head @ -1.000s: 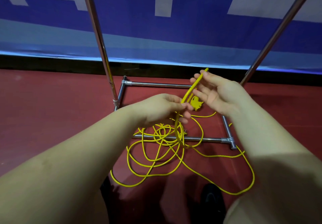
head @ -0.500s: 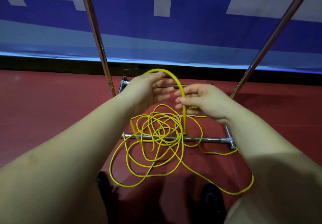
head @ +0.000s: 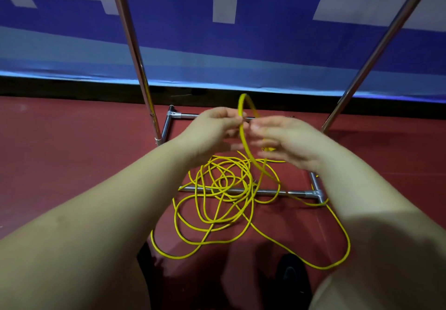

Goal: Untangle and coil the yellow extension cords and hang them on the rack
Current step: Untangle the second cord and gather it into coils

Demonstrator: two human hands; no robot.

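Floor (head: 60, 165) of dark red fills the left of the frame, and above it we see a blue and white banner (head: 265, 44) across the top. Left of centre a chrome upright of the rack (head: 135, 51) slants down to its base bars. Just right of that, at mid-frame, our left hand (head: 214, 129) pinches the yellow extension cord (head: 226, 215) between thumb and fingertips, and a small loop of the cord arches up above the pinch. Below the hands, most of the cord lies in a loose tangle on the floor, draped over the near base bar, with one long strand sweeping out toward the lower right. Our right hand (head: 287, 141) sits just beside the left, fingers fairly straight and blurred; we cannot tell whether it grips the cord. At the upper right the rack's second upright slants away.
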